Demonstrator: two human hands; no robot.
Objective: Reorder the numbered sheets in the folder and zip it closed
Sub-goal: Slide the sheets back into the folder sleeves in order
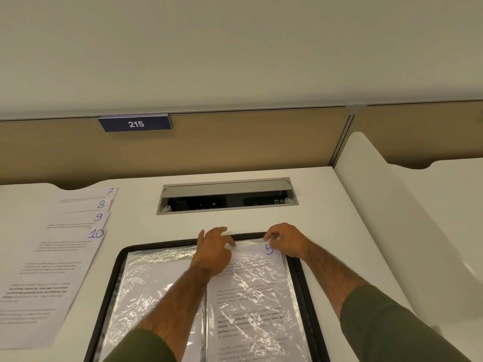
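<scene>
A black zip folder lies open on the desk in front of me, with clear plastic sleeves on both sides. The right sleeve holds a printed sheet marked 5. My left hand rests on the top edge of that right sleeve near the spine, fingers pinching the plastic. My right hand pinches the sleeve's top edge just above the 5. To the left on the desk lie fanned sheets numbered 7, 8, 9 and 10.
A grey cable hatch is set open in the white desk behind the folder. A beige partition with a sign reading 215 stands at the back. A white side divider rises on the right.
</scene>
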